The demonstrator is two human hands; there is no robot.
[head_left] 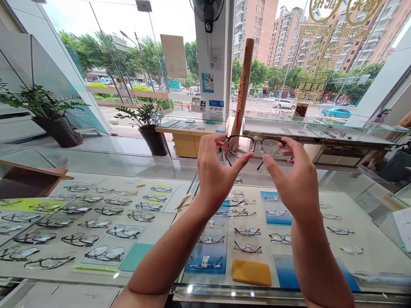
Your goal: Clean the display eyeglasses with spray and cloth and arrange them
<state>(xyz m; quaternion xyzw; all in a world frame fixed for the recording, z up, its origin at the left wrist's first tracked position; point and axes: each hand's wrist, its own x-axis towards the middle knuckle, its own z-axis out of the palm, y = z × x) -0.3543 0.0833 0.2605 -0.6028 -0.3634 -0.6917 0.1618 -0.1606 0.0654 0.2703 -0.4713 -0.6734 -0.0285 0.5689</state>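
I hold a pair of black-framed glasses [255, 146] up at chest height, lenses facing away toward the window. My left hand [215, 171] pinches the left end of the frame between thumb and fingers. My right hand [295, 175] grips the right end the same way. The temples hang folded behind the lenses. Both forearms reach up over a glass display counter [205, 291].
Under the counter glass lie several rows of glasses [96, 222] on trays, plus an orange cloth [252, 271]. Potted plants [149, 124] stand by the window. A white pillar [213, 55] with a fan and a wooden post [244, 81] rise behind more display cases [321, 132].
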